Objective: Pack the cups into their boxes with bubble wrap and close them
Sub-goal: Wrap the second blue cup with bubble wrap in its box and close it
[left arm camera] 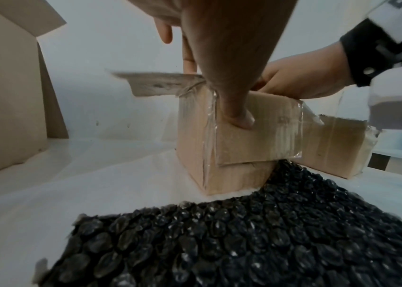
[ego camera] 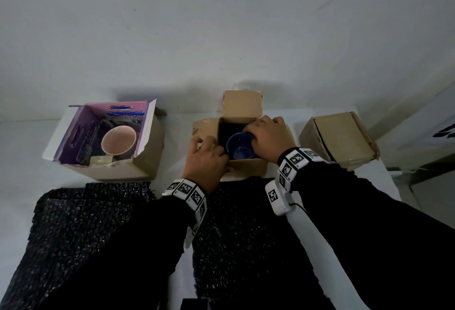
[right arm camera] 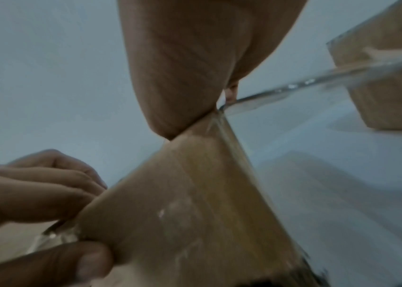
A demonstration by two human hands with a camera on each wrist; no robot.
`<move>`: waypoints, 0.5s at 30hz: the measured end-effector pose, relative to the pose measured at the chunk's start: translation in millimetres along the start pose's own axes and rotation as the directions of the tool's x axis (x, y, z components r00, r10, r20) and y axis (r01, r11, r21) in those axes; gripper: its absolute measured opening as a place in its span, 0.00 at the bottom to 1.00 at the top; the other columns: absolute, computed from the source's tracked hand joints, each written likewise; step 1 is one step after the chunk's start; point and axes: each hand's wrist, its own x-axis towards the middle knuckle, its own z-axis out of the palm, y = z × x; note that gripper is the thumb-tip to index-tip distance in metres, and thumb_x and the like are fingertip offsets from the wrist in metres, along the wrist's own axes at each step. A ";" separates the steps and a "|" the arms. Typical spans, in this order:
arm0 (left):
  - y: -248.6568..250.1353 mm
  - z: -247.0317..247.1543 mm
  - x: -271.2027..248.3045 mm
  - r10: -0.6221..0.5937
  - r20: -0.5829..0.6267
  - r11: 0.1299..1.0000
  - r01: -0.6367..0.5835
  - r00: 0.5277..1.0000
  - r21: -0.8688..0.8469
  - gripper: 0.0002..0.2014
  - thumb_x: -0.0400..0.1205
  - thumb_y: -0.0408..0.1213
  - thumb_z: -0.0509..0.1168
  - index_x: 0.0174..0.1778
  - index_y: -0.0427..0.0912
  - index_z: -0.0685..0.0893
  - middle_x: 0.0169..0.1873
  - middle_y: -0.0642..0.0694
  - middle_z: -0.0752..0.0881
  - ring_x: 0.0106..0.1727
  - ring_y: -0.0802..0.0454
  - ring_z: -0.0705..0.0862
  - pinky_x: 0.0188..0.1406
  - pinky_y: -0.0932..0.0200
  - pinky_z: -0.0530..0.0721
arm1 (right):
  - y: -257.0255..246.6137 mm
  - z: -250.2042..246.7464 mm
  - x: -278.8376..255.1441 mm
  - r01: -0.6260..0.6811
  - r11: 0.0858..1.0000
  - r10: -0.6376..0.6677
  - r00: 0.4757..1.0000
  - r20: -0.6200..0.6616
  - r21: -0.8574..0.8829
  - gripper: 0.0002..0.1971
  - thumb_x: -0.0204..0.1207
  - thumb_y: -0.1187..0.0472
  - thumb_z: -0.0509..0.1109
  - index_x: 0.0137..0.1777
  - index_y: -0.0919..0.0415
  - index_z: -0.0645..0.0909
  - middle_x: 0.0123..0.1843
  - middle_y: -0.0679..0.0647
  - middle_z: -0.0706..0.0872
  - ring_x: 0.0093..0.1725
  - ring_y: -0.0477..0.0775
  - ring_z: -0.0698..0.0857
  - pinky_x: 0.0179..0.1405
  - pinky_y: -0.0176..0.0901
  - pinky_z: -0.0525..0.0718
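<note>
A dark blue cup (ego camera: 239, 149) sits tilted inside the open middle cardboard box (ego camera: 246, 168). My right hand (ego camera: 257, 135) reaches into that box from the right and grips the cup's far rim. At the box's front-left corner my left hand (ego camera: 209, 153) holds the wall, thumb (left arm camera: 240, 118) pressed on the taped front face (left arm camera: 256, 139) and fingers over the top edge. A pink cup (ego camera: 119, 143) stands in the purple-lined box (ego camera: 147, 159) at the left. Two sheets of black bubble wrap (ego camera: 86, 223) (ego camera: 246, 240) lie in front of the boxes.
A third cardboard box (ego camera: 343, 140), its flaps down, stands at the right near the table's edge. The middle box's rear flap (ego camera: 242, 104) stands up against the white wall. The white table (ego camera: 22, 162) shows bare at the far left.
</note>
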 end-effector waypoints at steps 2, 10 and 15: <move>1.5 0.2 0.2 -0.051 0.010 0.999 0.051 0.999 0.010 0.16 0.76 0.59 0.63 0.39 0.53 0.88 0.40 0.56 0.86 0.59 0.46 0.78 0.63 0.42 0.62 | 1.0 -0.3 -14.5 -0.023 0.996 0.036 0.989 -0.143 0.089 0.15 0.75 0.59 0.63 0.60 0.49 0.81 0.59 0.49 0.85 0.62 0.55 0.75 0.58 0.53 0.67; 17.4 -11.3 -12.3 -0.131 0.026 0.984 0.133 0.991 -0.120 0.19 0.78 0.57 0.60 0.61 0.54 0.82 0.61 0.54 0.82 0.71 0.47 0.69 0.65 0.44 0.59 | -7.3 21.1 -100.2 -0.161 0.824 0.332 0.914 -0.232 0.544 0.04 0.74 0.58 0.68 0.43 0.55 0.74 0.39 0.51 0.81 0.40 0.54 0.79 0.38 0.55 0.81; 40.4 -5.6 -61.3 -0.140 -0.081 0.950 0.111 0.987 -0.292 0.29 0.72 0.51 0.67 0.70 0.46 0.76 0.71 0.44 0.74 0.69 0.41 0.71 0.59 0.44 0.74 | -32.9 51.0 -151.6 -0.449 0.842 0.404 0.893 0.200 0.301 0.30 0.61 0.28 0.71 0.53 0.49 0.74 0.47 0.47 0.81 0.48 0.53 0.82 0.46 0.50 0.82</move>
